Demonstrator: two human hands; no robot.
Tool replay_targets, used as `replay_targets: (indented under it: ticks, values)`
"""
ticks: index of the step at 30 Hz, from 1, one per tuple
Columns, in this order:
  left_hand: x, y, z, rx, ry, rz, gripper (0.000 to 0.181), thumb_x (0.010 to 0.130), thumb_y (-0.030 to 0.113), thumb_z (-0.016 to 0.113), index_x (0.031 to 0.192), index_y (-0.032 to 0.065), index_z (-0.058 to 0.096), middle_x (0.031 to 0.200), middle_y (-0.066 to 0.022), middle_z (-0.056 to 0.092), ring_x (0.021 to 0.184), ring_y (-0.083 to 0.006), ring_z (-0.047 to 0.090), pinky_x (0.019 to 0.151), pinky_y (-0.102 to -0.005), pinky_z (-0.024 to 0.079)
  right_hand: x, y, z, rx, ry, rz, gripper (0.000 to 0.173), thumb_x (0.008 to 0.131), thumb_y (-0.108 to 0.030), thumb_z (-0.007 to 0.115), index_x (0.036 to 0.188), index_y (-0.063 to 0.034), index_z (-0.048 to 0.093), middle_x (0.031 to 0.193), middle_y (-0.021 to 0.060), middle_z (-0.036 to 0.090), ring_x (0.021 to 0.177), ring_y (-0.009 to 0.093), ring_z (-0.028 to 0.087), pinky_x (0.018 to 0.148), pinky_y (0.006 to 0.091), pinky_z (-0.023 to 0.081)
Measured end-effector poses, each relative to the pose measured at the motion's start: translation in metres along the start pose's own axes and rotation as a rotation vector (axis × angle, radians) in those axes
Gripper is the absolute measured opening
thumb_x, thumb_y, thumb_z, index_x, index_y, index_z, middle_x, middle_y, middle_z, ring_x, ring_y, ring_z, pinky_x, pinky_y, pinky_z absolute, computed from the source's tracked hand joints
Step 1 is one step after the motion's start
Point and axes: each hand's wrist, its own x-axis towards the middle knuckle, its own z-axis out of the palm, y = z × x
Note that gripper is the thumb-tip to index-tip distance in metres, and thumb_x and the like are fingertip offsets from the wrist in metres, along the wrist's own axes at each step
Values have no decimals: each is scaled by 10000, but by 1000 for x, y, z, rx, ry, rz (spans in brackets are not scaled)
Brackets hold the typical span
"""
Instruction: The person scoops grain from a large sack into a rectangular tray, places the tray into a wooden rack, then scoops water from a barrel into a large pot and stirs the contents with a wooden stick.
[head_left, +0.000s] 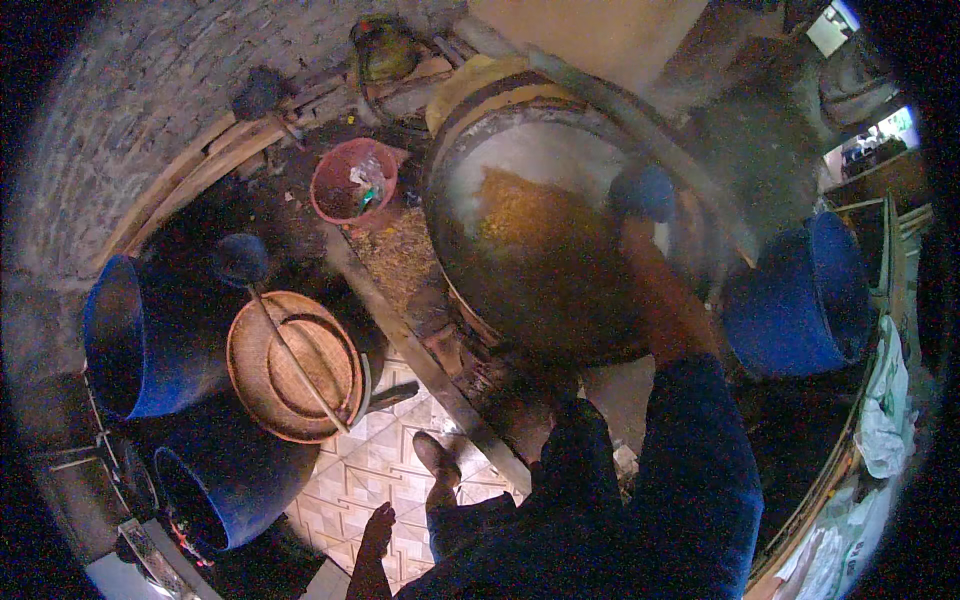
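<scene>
My right forearm reaches over a large round metal pan. At its end my right hand, blurred, holds a blue bowl-like scoop near the pan's right side. A heap of yellow-orange grains or kernels lies in the pan, with pale, hazy material around its upper edge. At the lower left, above the tiled floor, is a dark limb end that may be my left hand; its fingers cannot be made out well.
Blue barrels stand left, lower left and right. A long-handled ladle lies across woven baskets. Near the pan are a red plastic basket and a wooden beam. A foot rests on tiles.
</scene>
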Motion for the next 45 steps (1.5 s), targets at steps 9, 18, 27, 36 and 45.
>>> replay_targets:
  ticks: [9,18,27,36,45]
  values:
    - [0,-34,-17,-90,-83,194,499,808,180,565,1256,54,384,987,-22,555,501,-4,381,392,-161,303,47,-117,44,59,-67,-111,452,797,-235,549,1195,-58,431,1108,153,514,953,296,513,825,398,421]
    - [-5,-10,5,63,-41,62,487,807,108,529,1265,58,371,973,-56,569,682,-86,485,602,-171,393,-44,-146,53,127,-188,-628,462,797,-229,549,1207,-59,420,1116,156,507,955,298,511,825,400,422]
    - [-3,-7,-11,-17,-43,87,477,830,147,529,1270,66,363,1004,-67,564,831,-109,509,663,-204,411,-35,-59,23,110,-148,-464,401,802,-260,519,1141,-52,466,1073,169,527,932,316,525,802,420,430]
    - [-16,-11,-7,152,-54,132,424,836,203,549,1216,59,429,842,-38,572,733,-107,493,655,-227,402,-43,85,-10,-338,-249,-59,366,797,-302,495,1057,-47,526,1000,186,562,864,346,562,778,449,437]
    - [-5,-37,-31,136,13,179,411,831,285,563,1173,70,483,695,1,510,647,-94,453,601,-241,391,-155,-39,-38,-10,-246,-436,416,801,-304,494,1132,-51,503,1037,175,564,898,338,549,844,440,408]
